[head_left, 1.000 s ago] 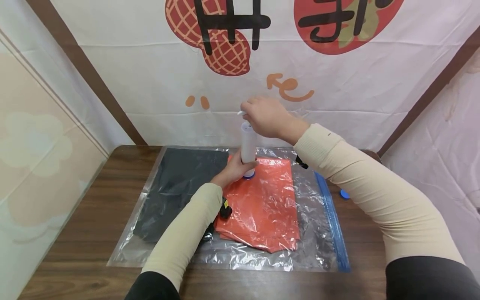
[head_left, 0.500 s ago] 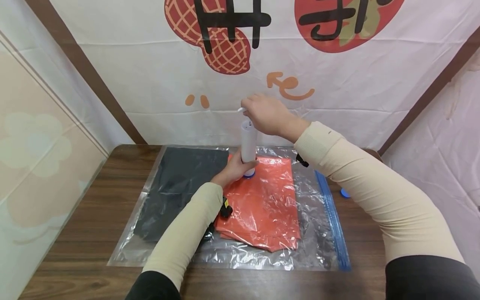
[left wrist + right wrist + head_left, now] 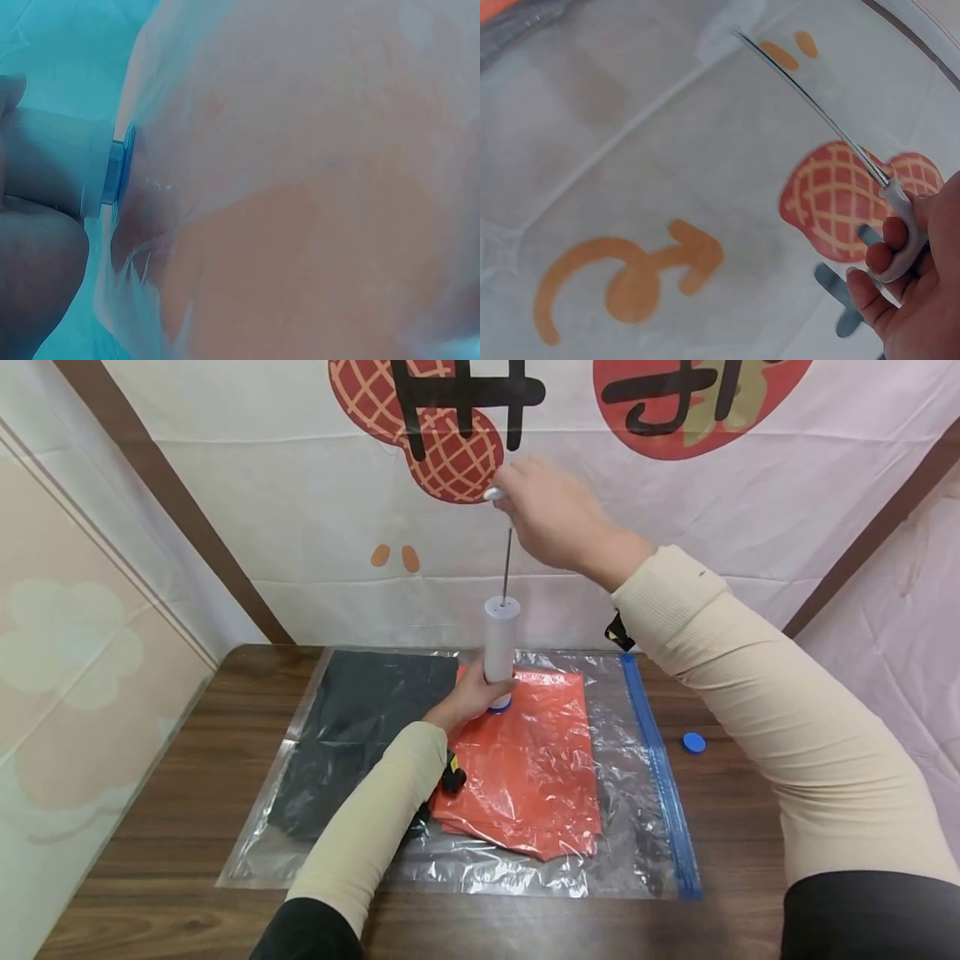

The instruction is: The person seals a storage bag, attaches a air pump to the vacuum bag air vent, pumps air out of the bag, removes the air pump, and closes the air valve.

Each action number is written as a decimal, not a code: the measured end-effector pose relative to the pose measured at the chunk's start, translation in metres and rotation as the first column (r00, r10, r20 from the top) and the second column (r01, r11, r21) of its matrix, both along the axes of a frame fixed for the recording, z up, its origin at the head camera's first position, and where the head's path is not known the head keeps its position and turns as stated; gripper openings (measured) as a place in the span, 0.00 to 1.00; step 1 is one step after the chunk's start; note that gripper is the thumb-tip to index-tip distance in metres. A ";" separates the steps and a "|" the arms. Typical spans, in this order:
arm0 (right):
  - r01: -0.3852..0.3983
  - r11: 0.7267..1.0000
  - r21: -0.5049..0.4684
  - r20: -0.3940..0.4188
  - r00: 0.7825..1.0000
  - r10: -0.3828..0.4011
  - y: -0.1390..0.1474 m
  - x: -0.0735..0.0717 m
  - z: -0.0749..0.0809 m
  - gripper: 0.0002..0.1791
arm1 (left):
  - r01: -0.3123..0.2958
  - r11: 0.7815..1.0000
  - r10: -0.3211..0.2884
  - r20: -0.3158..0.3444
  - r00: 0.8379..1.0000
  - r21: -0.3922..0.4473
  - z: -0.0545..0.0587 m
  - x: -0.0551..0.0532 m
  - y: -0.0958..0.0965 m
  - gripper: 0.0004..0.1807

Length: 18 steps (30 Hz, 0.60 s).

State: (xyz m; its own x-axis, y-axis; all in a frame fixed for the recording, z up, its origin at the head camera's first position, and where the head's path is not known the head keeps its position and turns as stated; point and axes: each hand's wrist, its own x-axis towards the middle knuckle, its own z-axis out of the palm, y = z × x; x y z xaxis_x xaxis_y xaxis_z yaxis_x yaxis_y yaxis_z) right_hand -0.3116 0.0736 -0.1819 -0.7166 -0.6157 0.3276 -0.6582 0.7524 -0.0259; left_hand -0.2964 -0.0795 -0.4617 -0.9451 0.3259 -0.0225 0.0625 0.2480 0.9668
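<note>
A white hand pump (image 3: 501, 639) stands upright on the blue valve (image 3: 499, 703) of a clear vacuum storage bag (image 3: 633, 810). My left hand (image 3: 472, 695) grips the pump's barrel low down, fingers wrapped round it. In the left wrist view the barrel's lower end (image 3: 56, 161) meets the blue valve (image 3: 118, 171). High above, my right hand (image 3: 551, 514) holds the pump's white handle (image 3: 492, 493), with a long stretch of the metal rod (image 3: 507, 564) out of the barrel. The right wrist view shows fingers curled round the handle (image 3: 907, 232).
Inside the bag lie a folded dark item (image 3: 367, 718) and a folded red item (image 3: 525, 768). A blue zip strip (image 3: 660, 777) runs down the bag's right side. A round blue cap (image 3: 693, 742) sits on the wooden table (image 3: 172, 827). A printed cloth (image 3: 315, 510) hangs behind.
My right hand has risen with the handle, drawing much more of the rod out of the barrel. The left hand and the pump's barrel stay in place.
</note>
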 end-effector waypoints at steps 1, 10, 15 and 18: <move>0.010 1.000 -0.005 -0.002 1.000 -0.010 -0.001 0.001 0.004 0.19 | -0.001 1.000 0.001 0.003 1.000 -0.001 0.000 0.000 0.000 0.41; 0.023 0.999 -0.044 -0.065 0.998 -0.026 0.000 0.004 0.028 0.20 | -0.007 1.000 0.007 0.011 1.000 0.001 -0.001 -0.001 0.000 0.39; 0.026 0.998 -0.058 -0.111 0.993 -0.032 0.002 0.005 0.033 0.20 | -0.018 1.000 0.018 0.013 1.000 0.006 -0.001 -0.001 0.000 0.39; 0.034 0.996 -0.081 -0.139 0.989 -0.045 0.001 0.005 0.035 0.19 | -0.018 1.000 0.018 0.017 1.000 0.008 -0.001 0.000 0.001 0.38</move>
